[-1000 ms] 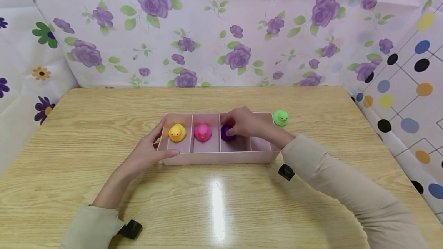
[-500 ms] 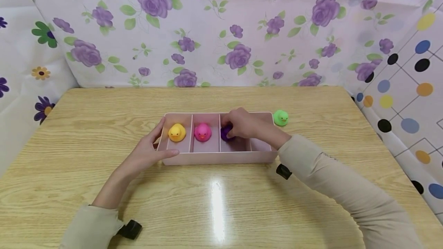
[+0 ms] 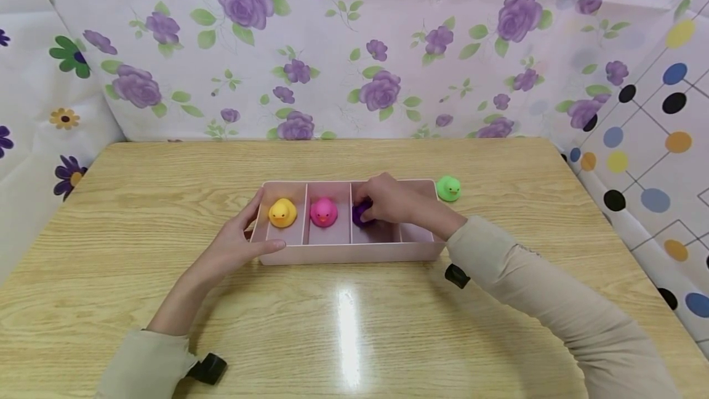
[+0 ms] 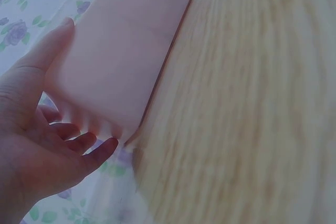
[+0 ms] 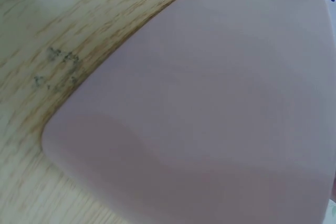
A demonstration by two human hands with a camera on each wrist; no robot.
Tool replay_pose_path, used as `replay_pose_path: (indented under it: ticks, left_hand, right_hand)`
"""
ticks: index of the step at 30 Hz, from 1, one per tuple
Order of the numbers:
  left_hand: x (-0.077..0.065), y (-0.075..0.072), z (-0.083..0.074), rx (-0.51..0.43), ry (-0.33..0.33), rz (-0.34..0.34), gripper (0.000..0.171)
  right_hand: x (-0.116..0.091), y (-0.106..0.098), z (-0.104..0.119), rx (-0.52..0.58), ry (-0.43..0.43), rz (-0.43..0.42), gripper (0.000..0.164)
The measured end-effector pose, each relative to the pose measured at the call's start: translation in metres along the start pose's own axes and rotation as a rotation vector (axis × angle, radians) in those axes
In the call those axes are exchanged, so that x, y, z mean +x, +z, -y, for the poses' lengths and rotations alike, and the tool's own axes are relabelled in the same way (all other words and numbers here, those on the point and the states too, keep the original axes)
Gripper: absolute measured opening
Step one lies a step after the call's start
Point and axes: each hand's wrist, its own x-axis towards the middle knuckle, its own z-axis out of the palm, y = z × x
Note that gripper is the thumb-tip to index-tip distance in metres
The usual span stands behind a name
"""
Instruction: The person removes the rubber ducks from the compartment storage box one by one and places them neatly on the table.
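Smooth plastic box, glossy wood table, matt cloth sleeves; the half-hidden purple toy is perhaps rubber.

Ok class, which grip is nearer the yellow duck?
Left. The left grip holds the box beside the yellow duck; the right grip pinches the purple toy two compartments rightward.

Pale pink box: rectangular, open-topped, upright on the counter, long axis nine to three o'clock, four compartments in a row. Counting from nine o'clock: first compartment, yellow duck, upright, beak toward six; second, bright pink duck, upright, beak toward six; third, dark purple toy, largely covered, full shape not visible. Green duck: upright, outside, just beside the box's two-o'clock corner; contact not determinable.
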Motion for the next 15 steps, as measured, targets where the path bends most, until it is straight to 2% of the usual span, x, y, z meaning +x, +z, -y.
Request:
replay_pose_path:
  ticks: [8,15]
  left_hand:
    - [0.0014,0.0002,0.0012,-0.01,0.011,0.008,0.103]
    - [0.0015,0.0001,0.0019,-0.027,0.013,0.007,0.103]
  right_hand:
    - [-0.0025,-0.0032,-0.0002,0.047,0.005,0.017,0.017]
    - [-0.0052,-0.0094,-0.0004,0.082,-0.022,-0.013,0.019]
